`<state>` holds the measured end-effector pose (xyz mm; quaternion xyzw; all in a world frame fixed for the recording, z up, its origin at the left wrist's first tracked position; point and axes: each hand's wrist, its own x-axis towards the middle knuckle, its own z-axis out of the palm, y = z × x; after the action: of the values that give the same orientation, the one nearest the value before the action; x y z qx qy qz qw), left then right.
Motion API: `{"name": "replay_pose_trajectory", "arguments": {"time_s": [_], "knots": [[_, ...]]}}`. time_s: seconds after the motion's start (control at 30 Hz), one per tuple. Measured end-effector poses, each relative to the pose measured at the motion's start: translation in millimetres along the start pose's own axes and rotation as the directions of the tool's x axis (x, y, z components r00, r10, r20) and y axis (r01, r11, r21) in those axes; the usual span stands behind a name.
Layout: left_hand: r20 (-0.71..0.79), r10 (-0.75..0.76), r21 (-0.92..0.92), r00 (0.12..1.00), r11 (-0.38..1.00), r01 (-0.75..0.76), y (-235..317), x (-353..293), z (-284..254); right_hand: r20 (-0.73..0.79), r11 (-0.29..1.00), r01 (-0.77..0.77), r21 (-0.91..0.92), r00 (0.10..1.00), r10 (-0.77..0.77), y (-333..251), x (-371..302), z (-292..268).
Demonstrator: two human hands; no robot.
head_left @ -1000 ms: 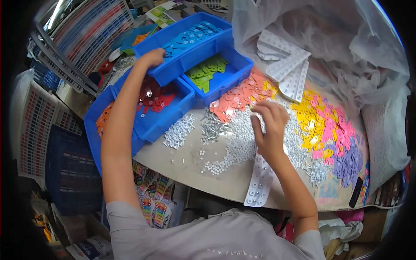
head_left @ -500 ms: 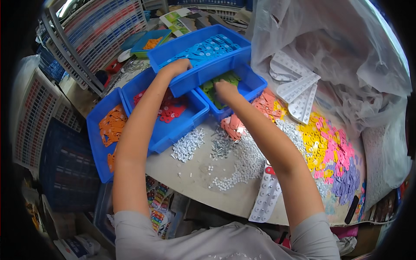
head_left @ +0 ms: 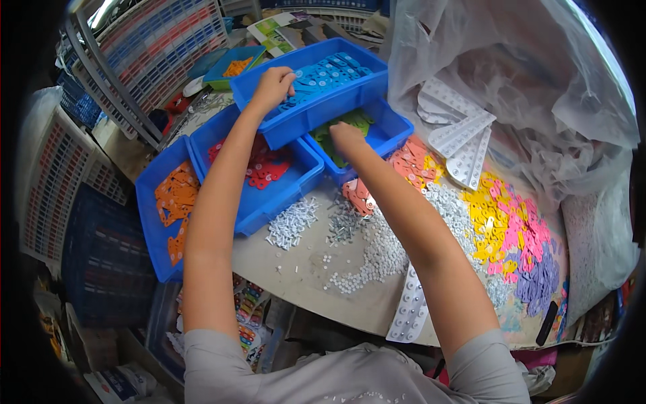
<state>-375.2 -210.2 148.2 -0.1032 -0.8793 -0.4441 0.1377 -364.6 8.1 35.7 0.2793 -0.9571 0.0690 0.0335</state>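
Observation:
My left hand [head_left: 274,89] is raised over the left end of the upper blue bin [head_left: 360,89], which holds flat blue plastic tabs [head_left: 330,73]. Its fingers are curled together, and whatever is in them is too small to make out. My right hand [head_left: 348,139] reaches down into a lower blue bin [head_left: 397,130] with green plastic tabs [head_left: 360,123]; its fingertips are hidden among them. Beneath my right forearm lies a white studded strip [head_left: 409,310], partly covered by the arm.
Red tabs [head_left: 269,172] and orange tabs [head_left: 176,195] fill other blue bins at left. White pegs [head_left: 293,223], small white caps [head_left: 373,259], and yellow [head_left: 488,222], pink [head_left: 531,236] and purple tabs [head_left: 538,283] cover the table. White studded strips [head_left: 464,138] lie by a plastic bag [head_left: 511,87].
My left hand has lifted up and away from the blue tabs. My right hand remains among the green tabs. The red tab on the white strip is now behind my forearm.

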Motion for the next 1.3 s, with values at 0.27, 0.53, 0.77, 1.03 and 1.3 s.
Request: {"name": "replay_pose_trajectory", "arguments": {"time_s": [0.27, 0.53, 0.77, 1.03, 1.3], "knots": [[-0.167, -0.013, 0.092, 0.986, 0.995, 0.028, -2, -1, 2, 0.037, 0.980, -0.116, 0.159, 0.993, 0.112, 1, 6, 6], [-0.126, 0.004, 0.281, 0.992, 0.959, 0.031, 5, 4, 7, 0.016, 0.940, -0.224, 0.258, 0.974, 0.228, 15, 9, 16], [-0.226, -0.019, 0.411, 0.974, 0.904, 0.113, 3, 4, 9, -0.158, 0.900, -0.110, 0.422, 0.969, 0.192, 22, -17, -39], [-0.310, 0.237, 0.471, 0.921, 0.880, -0.068, -5, 10, 4, 0.056, 0.026, -0.067, 0.997, 0.951, 0.302, 39, -225, -151], [-0.413, 0.285, 0.003, 0.865, 0.950, -0.311, 64, -58, 30, 0.057, 0.199, -0.203, 0.959, 0.824, 0.564, 73, -378, -114]]}}
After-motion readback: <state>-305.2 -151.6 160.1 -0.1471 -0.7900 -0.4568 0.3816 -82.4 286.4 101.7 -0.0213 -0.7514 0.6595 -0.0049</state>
